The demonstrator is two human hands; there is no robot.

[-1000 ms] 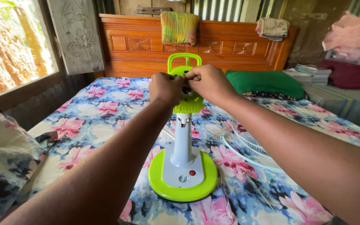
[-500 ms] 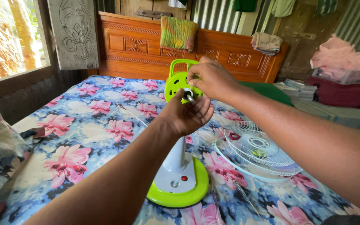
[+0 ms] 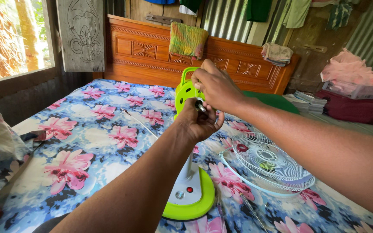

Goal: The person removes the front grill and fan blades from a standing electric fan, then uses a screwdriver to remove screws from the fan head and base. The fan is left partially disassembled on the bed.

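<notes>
Head view: a lime-green and white table fan (image 3: 189,129) is seen standing upright on a bed (image 3: 87,129) covered by a flowered sheet, its round base (image 3: 193,203) resting flat near the bed's front edge. The motor head is held from both sides. The right hand (image 3: 214,86) is curled over the top of the green housing, fingertips pinched at the small metal shaft (image 3: 200,105) on its front. The left hand (image 3: 197,122) is cupped just beneath, fingers partly closed about the shaft from below — whether anything loose is held in it cannot be told. A detached white wire guard (image 3: 270,162) is laid on the sheet just to the right of the base. The fan is judged light, stiff plastic, top-heavy on the soft bedding — best steadied at the housing or column. The thin guard wires are likely easily bent.
</notes>
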